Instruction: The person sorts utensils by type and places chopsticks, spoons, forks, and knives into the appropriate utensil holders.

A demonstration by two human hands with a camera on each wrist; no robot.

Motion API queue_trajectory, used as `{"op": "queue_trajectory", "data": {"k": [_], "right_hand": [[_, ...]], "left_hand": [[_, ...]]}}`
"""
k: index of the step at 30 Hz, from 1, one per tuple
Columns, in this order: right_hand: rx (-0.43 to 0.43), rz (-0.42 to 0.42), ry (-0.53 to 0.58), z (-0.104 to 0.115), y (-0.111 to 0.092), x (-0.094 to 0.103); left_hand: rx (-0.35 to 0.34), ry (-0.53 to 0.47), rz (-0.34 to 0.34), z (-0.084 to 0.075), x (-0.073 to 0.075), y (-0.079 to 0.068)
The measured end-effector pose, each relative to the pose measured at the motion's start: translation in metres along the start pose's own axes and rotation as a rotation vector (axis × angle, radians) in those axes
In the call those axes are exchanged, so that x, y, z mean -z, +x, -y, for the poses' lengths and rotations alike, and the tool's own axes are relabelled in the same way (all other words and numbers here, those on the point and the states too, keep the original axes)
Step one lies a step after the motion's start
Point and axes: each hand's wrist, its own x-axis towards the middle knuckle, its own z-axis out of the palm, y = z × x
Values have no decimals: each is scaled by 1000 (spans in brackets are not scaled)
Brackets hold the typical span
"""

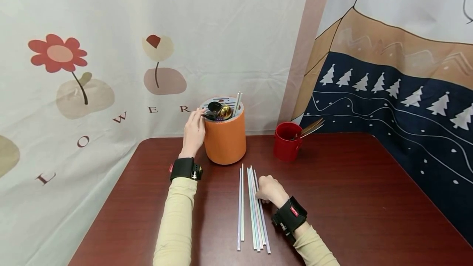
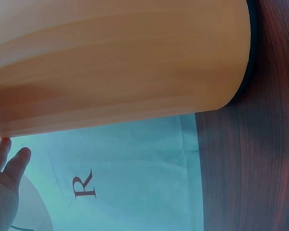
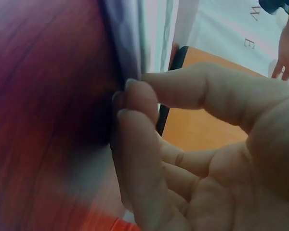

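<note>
Pale, slender sticks [image 1: 255,212] with a pearly sheen lie lengthwise on a glossy red-brown desk [image 1: 340,200], a pair on the left and a looser fan of about five on the right, pointing from the middle toward the near edge. The person's right hand [image 1: 271,190] pinches at the fan's right side, thumb and fingertips drawn together; how many sticks it has hold of cannot be told. The left hand [image 1: 194,128], fingers fairly straight, rests against the rim of a smooth orange canister [image 1: 225,143], a round drum with a dark base near the desk's far edge, left of centre. Two black spoons [image 1: 214,106], a shiny gold spoon [image 1: 225,112] and at least two more upright sticks show at its mouth. To its right, near the same edge, a glossy red mug [image 1: 286,143] holds a few thin utensils [image 1: 312,127], tilted right. Two black bands [image 1: 182,168] circle the wrists below soft yellow sleeves [image 1: 176,221]. Behind the desk's rounded far corners hangs creased white cloth [image 1: 229,32] printed with two flowers, beside a navy panel [image 1: 369,122] bearing eight white trees.
</note>
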Motion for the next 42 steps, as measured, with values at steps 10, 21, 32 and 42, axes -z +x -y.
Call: {"op": "queue_trajectory", "data": {"k": [10, 21, 32, 42], "right_hand": [[-40, -18, -1, 0, 3, 1], [18, -243, 224, -7, -3, 26], [187, -660, 368, -15, -7, 42], [355, -965, 601, -20, -5, 45]], "left_hand": [[15, 1, 13, -2, 2, 0], [27, -2, 21, -2, 2, -1], [18, -2, 10, -3, 2, -2], [14, -4, 13, -3, 2, -2]]}}
